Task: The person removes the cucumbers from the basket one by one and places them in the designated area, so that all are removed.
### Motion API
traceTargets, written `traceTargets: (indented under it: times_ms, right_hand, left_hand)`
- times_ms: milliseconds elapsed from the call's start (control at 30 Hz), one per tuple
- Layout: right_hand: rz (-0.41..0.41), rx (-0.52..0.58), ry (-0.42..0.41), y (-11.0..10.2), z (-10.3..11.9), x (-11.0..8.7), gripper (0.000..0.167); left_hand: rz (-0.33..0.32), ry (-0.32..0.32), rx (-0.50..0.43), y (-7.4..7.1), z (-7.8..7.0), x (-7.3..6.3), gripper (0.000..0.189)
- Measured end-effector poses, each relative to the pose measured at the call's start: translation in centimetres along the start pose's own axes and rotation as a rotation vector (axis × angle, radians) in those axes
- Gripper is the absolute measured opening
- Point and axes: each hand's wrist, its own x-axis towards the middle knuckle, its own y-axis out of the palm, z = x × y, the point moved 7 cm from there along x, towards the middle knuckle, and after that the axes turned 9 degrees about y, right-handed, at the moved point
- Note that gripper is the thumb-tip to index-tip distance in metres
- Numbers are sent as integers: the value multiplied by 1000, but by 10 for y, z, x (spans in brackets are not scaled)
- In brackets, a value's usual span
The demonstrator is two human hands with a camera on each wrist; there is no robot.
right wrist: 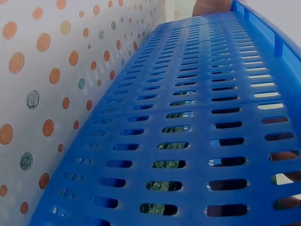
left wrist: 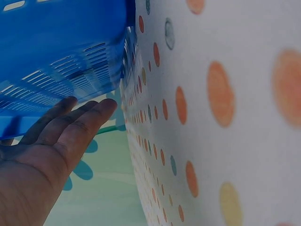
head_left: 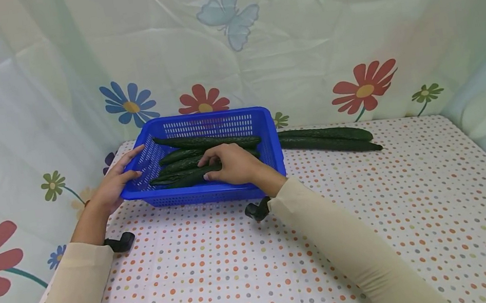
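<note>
A blue slotted plastic basket [head_left: 216, 195] stands on the table with several long dark green cucumbers [head_left: 190, 141] lying lengthwise inside. At its left side is my left hand [head_left: 112, 185]; the thumb reaches over the rim, while the other fingers lie nearly straight along the outer wall, as the left wrist view shows. My right hand [head_left: 235, 164] reaches over the front rim into the basket. Its thumb and bent fingers pinch the front cucumber [head_left: 193, 178] near its right part, which the hand partly hides. In the right wrist view, the basket wall [right wrist: 155, 132] covers most of this hand.
Two more cucumbers [head_left: 330, 140] lie side by side on the table, just right of the basket. A dotted cloth [head_left: 223, 273] covers the tabletop. Behind it hangs a flowered curtain [head_left: 294, 51], close to the basket's far side.
</note>
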Motion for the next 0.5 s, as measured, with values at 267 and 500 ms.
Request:
traceTargets:
  times_ms: [267,500]
  right_hand:
    - [-52,25,-14,-3,2,-4,46]
    - [-97,68,-29,-7,3,-7,44]
  left_hand:
    - [4,6,10,0,0,1,65]
    - [-1,8,10,-1,1,1,65]
